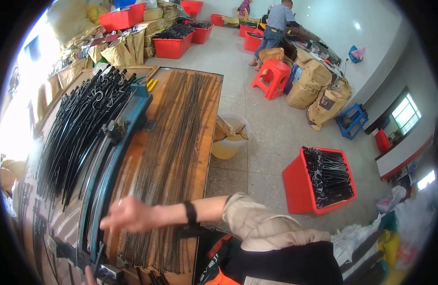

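Note:
My right hand (129,214) reaches left across the table, its fingertips over the edge of a long blue metal rail (112,176). Those fingers are blurred, and I cannot make out anything in them. Of my left hand (89,276) only a finger shows at the bottom edge, beside a dark metal clamp (69,252) at the rail's near end. Long thin coil springs (169,171) lie in a thick row under my right forearm. Left of the rail is a heap of black rods with metal hooks (81,128).
Yellow-handled pliers (152,85) lie by the rail's far end. A white bucket (228,148) stands against the table's right side. On the floor are a red tub of black rods (295,185), a red stool (272,78) and brown sacks (310,83). A person (276,28) works farther back.

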Demonstrator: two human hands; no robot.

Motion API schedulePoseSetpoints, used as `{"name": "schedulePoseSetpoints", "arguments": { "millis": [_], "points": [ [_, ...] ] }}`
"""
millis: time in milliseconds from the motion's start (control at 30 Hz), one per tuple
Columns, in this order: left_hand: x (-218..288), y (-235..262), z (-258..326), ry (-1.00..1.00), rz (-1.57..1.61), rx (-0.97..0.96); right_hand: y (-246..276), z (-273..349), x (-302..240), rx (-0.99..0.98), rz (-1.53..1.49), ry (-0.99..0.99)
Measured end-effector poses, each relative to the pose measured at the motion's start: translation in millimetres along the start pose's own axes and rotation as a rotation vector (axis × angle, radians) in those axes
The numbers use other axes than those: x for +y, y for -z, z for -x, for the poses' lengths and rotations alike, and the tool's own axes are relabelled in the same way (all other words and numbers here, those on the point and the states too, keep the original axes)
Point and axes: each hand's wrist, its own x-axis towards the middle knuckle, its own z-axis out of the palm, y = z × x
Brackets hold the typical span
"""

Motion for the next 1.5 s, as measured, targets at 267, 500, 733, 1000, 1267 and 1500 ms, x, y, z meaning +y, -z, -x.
{"name": "schedulePoseSetpoints", "arguments": {
  "millis": [267, 500, 733, 1000, 1267, 1500],
  "points": [
    [-72.4, 9.8, 63.8, 0.258, -0.140, 0.214, 10.5, -4.5, 40.5, -0.055, 0.155, -0.130],
    [-61.1, 42.2, 64.2, 0.489, 0.072, 0.342, -96.4, -77.1, 0.8, -0.422, -0.601, -0.528],
    [-61.3, 42.0, 157.8, 0.767, 0.105, 0.262, -178.7, -118.3, -45.9, -0.536, -0.693, -0.177],
    [-65.8, 21.6, 170.5, 0.838, 0.223, 0.271, -202.3, -125.9, -49.7, -0.716, -0.464, 0.054],
    [-74.5, 13.4, 171.2, 0.850, 0.225, 0.252, -183.2, -140.8, -54.3, -0.698, -0.442, -0.048],
    [-72.1, 17.6, 167.8, 0.864, 0.241, 0.249, -204.2, -143.1, -69.0, -0.944, -0.323, 0.065]
  ]
}}
